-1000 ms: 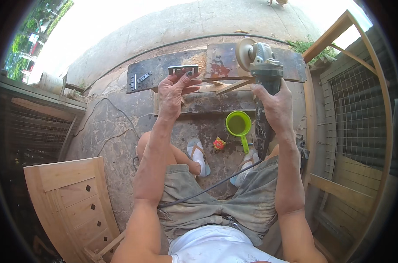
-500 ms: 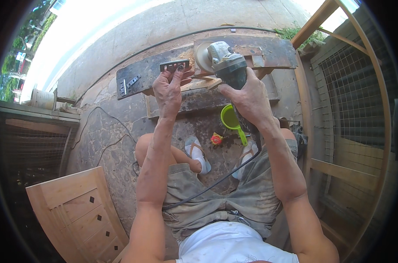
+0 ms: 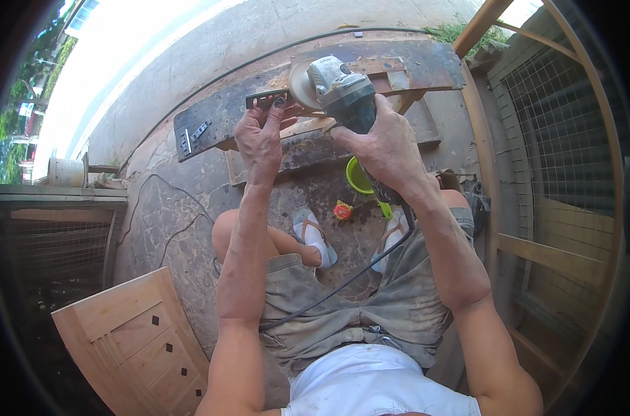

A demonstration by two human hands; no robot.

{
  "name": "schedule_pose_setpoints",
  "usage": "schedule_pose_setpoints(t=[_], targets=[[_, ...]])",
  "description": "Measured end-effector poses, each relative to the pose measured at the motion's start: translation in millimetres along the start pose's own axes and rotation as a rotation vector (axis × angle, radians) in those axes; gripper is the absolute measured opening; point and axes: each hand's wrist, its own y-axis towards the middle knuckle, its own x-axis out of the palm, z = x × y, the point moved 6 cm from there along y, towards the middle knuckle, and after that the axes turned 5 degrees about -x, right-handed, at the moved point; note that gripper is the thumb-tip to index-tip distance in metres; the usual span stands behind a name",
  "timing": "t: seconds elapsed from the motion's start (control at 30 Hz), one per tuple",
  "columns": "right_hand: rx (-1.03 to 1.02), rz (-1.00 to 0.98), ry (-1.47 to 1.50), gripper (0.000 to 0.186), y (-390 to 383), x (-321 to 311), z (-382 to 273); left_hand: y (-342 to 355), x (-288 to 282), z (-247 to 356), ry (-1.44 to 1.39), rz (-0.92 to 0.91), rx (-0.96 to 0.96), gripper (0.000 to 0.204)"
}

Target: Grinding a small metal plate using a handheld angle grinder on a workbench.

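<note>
My left hand (image 3: 261, 142) is raised over the near side of a low dark bench (image 3: 221, 114). Its thumb and fingers pinch a small black rectangular plate with slots (image 3: 265, 98). Wrapped around the body of an angle grinder (image 3: 350, 100) is my right hand (image 3: 384, 142), just to the right. The grinder's round pale disc (image 3: 302, 87) is at the plate's right end; whether the two touch I cannot tell. Small grey metal pieces (image 3: 201, 130) lie on the bench's left end.
A black cord (image 3: 343, 279) runs from the grinder across my lap. Below the bench, a green dipper (image 3: 357, 177) and a red-and-yellow packet (image 3: 342, 211) are on the ground between my feet. A carved wooden panel (image 3: 114, 308) leans at lower left; a wooden frame (image 3: 547, 253) stands right.
My right hand has brought the grinder leftward, narrowing the gap between its disc and the black plate. My left hand keeps its pinch on the plate. The whole view has shifted slightly.
</note>
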Motion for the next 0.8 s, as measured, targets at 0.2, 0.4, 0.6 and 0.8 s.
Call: schedule_pose_setpoints(t=[0.2,0.4,0.6,0.8], targets=[[-0.005,-0.003,0.005,0.068,0,0,3,1,3,-3,-0.048,-0.002,0.004,0.023],[0.001,-0.009,0.024,0.068,0,1,3,-1,7,-1,-0.009,-0.016,0.020,0.024],[0.011,-0.018,0.022,0.068,0,-2,2,3,2,-4,-0.018,-0.008,-0.004,0.025],[0.007,-0.012,0.018,0.068,-1,-2,1,-1,12,0,0.010,-0.067,-0.016,0.026]])
